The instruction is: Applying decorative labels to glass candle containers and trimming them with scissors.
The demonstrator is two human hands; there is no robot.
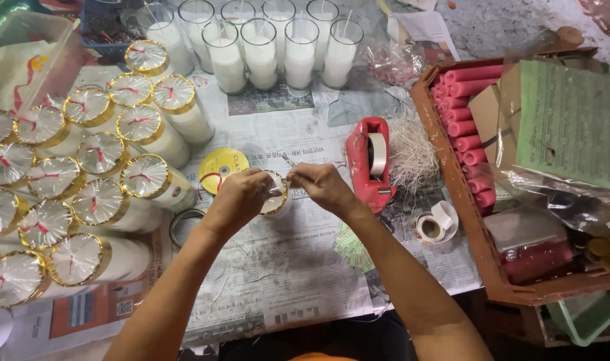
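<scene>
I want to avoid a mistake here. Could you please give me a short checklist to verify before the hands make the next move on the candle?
1. Both hands on the candle: ok. Left hand and right hand meet at the candle top.
2. Gold band on its rim: ok, partly visible.
3. Red tie on its top: cannot tell, the fingers hide it.
4. Yellow ribbon spool close by: ok, beside the left hand.
5. Red tape dispenser close by: ok, beside the right hand.

Cluttered tabletop (285,267), newspaper-covered.
Lit evenly from above, no hard shadows. Dark floor (358,337) under near edge. Wooden crate (475,234) at right.
</scene>
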